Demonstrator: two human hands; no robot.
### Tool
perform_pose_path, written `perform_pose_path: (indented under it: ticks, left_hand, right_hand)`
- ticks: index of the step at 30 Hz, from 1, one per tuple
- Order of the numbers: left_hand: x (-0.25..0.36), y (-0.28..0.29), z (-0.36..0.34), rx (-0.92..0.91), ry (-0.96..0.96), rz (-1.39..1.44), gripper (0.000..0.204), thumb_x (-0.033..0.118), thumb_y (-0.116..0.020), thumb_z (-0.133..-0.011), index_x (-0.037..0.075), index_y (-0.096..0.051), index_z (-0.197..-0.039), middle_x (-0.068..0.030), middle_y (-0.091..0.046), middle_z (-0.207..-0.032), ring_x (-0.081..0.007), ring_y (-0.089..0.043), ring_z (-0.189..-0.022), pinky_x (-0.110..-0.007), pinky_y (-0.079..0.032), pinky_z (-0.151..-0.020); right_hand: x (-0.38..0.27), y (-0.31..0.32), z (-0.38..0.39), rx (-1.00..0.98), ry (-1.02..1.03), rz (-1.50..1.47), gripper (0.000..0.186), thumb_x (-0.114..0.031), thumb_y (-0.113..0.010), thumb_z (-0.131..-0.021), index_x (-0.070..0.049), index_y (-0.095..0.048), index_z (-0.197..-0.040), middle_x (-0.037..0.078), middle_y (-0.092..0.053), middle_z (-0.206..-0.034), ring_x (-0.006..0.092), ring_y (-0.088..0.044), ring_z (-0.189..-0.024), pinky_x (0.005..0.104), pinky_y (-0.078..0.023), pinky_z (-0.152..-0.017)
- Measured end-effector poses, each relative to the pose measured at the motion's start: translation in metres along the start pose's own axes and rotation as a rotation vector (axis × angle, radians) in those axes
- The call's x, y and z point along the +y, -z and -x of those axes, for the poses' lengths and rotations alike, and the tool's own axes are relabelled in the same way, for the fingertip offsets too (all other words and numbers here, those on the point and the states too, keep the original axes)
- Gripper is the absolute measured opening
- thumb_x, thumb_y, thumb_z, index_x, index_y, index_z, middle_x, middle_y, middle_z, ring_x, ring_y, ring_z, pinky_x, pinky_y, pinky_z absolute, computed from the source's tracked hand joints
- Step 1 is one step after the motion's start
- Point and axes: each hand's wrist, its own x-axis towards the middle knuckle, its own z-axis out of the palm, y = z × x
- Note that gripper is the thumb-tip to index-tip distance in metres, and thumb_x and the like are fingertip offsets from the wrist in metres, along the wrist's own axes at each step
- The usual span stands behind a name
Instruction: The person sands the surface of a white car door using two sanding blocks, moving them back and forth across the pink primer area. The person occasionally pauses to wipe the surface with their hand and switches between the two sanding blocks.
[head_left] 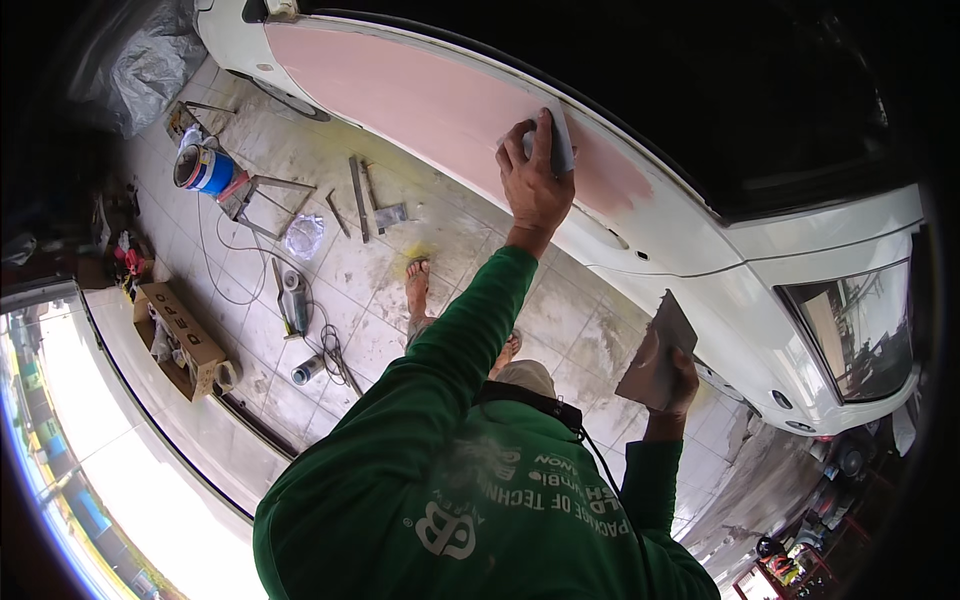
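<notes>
My left hand [533,185] presses a light grey flat pad [560,145] against the pink-coated patch [390,85] on the side of a white car [630,270], its fingers wrapped over the pad. Lower and to the right, my right hand [675,385] grips a thin grey-brown sheet [650,350] with a ragged upper edge, held beside the car's lower body. My bare feet stand on the dusty tiled floor [560,300] below my arms.
At the left are a metal stand [280,185] with a blue can [210,172], metal bars [355,195], a power tool [293,305] with cables and an open cardboard box [185,335]. Crumpled plastic [150,70] lies at upper left, assorted items [785,560] at lower right.
</notes>
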Motion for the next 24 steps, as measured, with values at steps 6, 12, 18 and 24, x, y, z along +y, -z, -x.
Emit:
perform_pose_path:
  ticks: [6,12,18,24]
  left_hand:
    - [0.083,-0.025,0.067,-0.026,-0.04,0.02,0.074,0.022,-0.079,-0.082,0.009,-0.048,-0.148,-0.02,-0.048,-0.133,-0.0417,-0.046,-0.118,-0.053,-0.042,-0.099]
    - [0.128,-0.035,0.109,-0.138,-0.041,0.035,0.075,0.023,-0.08,-0.082,0.012,-0.047,-0.149,-0.019,-0.045,-0.136,-0.0439,-0.043,-0.121,-0.055,-0.042,-0.1]
    - [0.156,-0.016,0.126,-0.342,-0.003,0.162,0.071,0.023,-0.078,-0.084,0.013,-0.048,-0.147,-0.0185,-0.047,-0.136,-0.0429,-0.044,-0.122,-0.053,-0.046,-0.097]
    - [0.131,0.054,0.106,-0.728,-0.159,0.771,0.053,0.018,-0.07,-0.093,0.008,-0.055,-0.142,-0.019,-0.053,-0.137,-0.0361,-0.052,-0.128,-0.046,-0.048,-0.103]
  right_hand:
    - [-0.038,0.044,0.037,-0.05,0.034,-0.075,0.062,-0.016,-0.066,-0.089,0.004,-0.045,-0.144,0.016,-0.06,-0.136,0.0282,-0.059,-0.124,0.0367,-0.047,-0.107]
    - [-0.037,0.063,0.051,0.046,0.081,-0.076,0.065,-0.02,-0.068,-0.086,0.005,-0.046,-0.142,0.015,-0.06,-0.132,0.0277,-0.06,-0.12,0.0359,-0.049,-0.103]
    - [-0.042,0.062,0.052,0.017,0.114,-0.067,0.065,-0.025,-0.068,-0.09,0.004,-0.046,-0.143,0.016,-0.06,-0.133,0.0274,-0.06,-0.121,0.0356,-0.048,-0.104]
    - [-0.014,0.023,0.018,0.084,0.062,-0.134,0.054,-0.03,-0.055,-0.102,0.002,-0.046,-0.145,0.013,-0.061,-0.134,0.0252,-0.061,-0.12,0.037,-0.048,-0.105]
